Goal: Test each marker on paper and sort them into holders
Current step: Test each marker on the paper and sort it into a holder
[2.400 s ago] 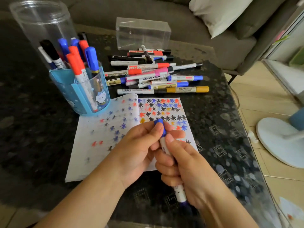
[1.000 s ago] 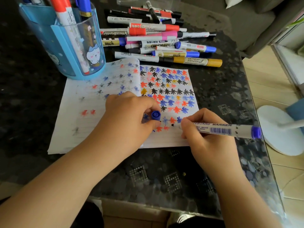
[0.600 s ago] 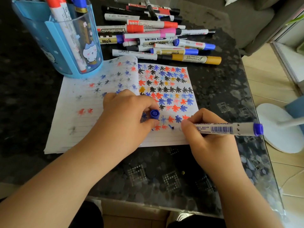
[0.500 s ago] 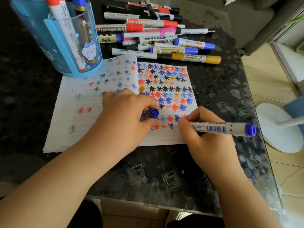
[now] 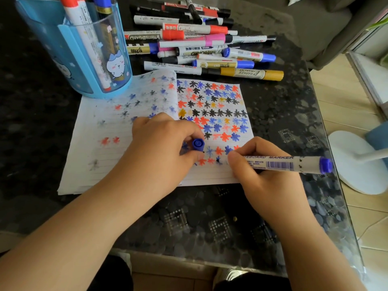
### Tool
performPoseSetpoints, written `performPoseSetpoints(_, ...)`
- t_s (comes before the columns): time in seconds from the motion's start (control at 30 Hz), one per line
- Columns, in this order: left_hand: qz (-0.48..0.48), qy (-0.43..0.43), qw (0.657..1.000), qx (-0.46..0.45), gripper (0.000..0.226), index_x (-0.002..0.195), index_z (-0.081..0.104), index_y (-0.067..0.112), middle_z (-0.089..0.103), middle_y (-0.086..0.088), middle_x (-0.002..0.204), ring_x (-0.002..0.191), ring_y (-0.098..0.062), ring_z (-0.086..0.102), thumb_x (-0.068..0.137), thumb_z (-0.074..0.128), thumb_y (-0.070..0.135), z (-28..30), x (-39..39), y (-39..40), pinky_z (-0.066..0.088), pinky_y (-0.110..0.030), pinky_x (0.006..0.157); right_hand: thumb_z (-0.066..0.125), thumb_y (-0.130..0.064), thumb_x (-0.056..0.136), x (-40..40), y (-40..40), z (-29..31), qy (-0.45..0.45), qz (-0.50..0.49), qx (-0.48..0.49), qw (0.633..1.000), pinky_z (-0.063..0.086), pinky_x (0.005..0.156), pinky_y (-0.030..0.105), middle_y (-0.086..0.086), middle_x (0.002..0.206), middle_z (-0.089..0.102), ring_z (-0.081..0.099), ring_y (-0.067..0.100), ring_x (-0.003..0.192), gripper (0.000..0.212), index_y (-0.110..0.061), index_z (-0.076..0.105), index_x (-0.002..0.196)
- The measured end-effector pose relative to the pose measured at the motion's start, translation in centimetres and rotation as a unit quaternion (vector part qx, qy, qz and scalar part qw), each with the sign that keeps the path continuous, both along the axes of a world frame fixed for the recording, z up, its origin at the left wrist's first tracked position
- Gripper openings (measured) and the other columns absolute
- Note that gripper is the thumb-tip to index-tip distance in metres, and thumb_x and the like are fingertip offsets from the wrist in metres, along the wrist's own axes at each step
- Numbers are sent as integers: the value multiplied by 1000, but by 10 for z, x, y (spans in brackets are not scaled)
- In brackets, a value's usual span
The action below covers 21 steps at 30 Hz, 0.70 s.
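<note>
1. The right hand (image 5: 270, 181) has its grip pinched round a blue whiteboard marker (image 5: 287, 163) near the tip, and the tip touches the paper (image 5: 100, 156) just ahead of the fingers, on a dark blue mark in the lowest row.
2. The left hand (image 5: 165, 152) pinches the marker's blue cap (image 5: 198, 144) and rests on the paper beside the right grip.
3. Judging by the many red, blue, black and yellow stars above both grips, testing is well along.
4. A pile of loose markers (image 5: 201, 49) lies on the tabletop (image 5: 210, 217) well beyond the grips, apparently not yet sorted.
5. The blue holder (image 5: 84, 66), far to the left, contains a red-capped marker, a blue-capped one and possibly more.
</note>
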<state>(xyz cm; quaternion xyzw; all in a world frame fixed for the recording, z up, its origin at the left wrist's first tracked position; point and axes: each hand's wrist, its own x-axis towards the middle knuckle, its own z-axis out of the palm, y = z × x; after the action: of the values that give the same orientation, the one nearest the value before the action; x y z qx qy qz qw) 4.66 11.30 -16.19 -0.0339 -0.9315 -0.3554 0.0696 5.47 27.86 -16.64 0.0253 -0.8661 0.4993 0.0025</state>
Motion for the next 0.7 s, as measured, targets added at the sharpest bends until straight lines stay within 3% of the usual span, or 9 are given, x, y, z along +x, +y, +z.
performPoseSetpoints(0.1, 0, -5, 1000, -2, 19, 92, 71, 29, 36, 25, 65, 66, -1, 29, 74, 76, 25, 1, 0, 0, 25, -25, 84, 66, -18, 82, -1, 0, 0, -13, -7, 9, 1000, 28, 40, 12, 0, 52, 50, 42, 4, 45, 22, -10, 56, 65)
performPoseSetpoints(0.2, -9, -8, 1000, 2, 21, 93, 70, 30, 40, 26, 68, 76, 0, 43, 74, 76, 25, 1, 0, 0, 31, -28, 88, 65, -15, 83, -2, 3, -1, -6, -29, 2, 1000, 30, 41, 11, -7, 52, 52, 44, 2, 45, 21, -10, 55, 65)
performPoseSetpoints(0.27, -2, -16, 999, 42, 25, 97, 70, 32, 50, 24, 72, 79, -3, 54, 75, 75, 23, 1, 1, -2, 42, -27, 87, 68, -17, 84, -2, 6, 1, -8, -47, -56, 997, 35, 47, 11, -9, 54, 54, 46, 0, 49, 22, -14, 56, 65)
performPoseSetpoints(0.33, 15, -31, 989, 143, 26, 99, 68, 36, 64, 18, 79, 78, -1, 60, 77, 72, 22, 3, 1, -6, 49, -17, 77, 72, -27, 80, -2, 7, 8, -4, -32, -154, 988, 38, 52, 14, -9, 59, 56, 47, 2, 54, 18, -20, 59, 69)
performPoseSetpoints(0.4, 23, -57, 956, 286, 24, 94, 69, 32, 71, 13, 82, 77, 0, 63, 75, 72, 18, 7, -1, -8, 48, -16, 72, 77, -42, 71, -1, 6, 15, -6, 15, -242, 970, 41, 54, 17, -6, 62, 57, 47, 7, 56, 22, -25, 62, 74)
performPoseSetpoints(0.5, 23, -108, 865, 489, 24, 84, 73, 24, 73, 3, 78, 69, -6, 64, 61, 70, 26, 12, -3, -9, 47, -14, 63, 79, -46, 62, -1, 4, 20, -6, 54, -320, 946, 41, 52, 18, -1, 59, 58, 48, 9, 53, 30, -22, 68, 76)
performPoseSetpoints(0.57, 14, -126, 827, 547, 28, 81, 75, 19, 72, -1, 76, 62, -8, 61, 56, 67, 30, 14, -3, -7, 45, -13, 57, 70, -32, 66, 1, 2, 23, 4, 56, -345, 937, 41, 49, 18, 4, 56, 58, 48, 12, 51, 14, -20, 70, 73)
performPoseSetpoints(0.63, 0, -137, 811, 569, 27, 78, 77, 20, 72, -1, 76, 60, -9, 60, 55, 67, 30, 14, -3, -4, 45, -14, 56, 56, -30, 71, 3, 2, 25, 15, 38, -349, 936, 41, 49, 19, 6, 56, 59, 48, 15, 52, 17, -19, 70, 70)
performPoseSetpoints(0.7, -9, -152, 800, 581, 26, 77, 77, 22, 72, -2, 75, 59, -9, 60, 53, 67, 30, 14, -2, -1, 45, -15, 57, 55, -32, 71, 3, 3, 26, 26, 24, -328, 944, 42, 53, 21, 5, 57, 60, 50, 16, 54, 18, -21, 68, 68)
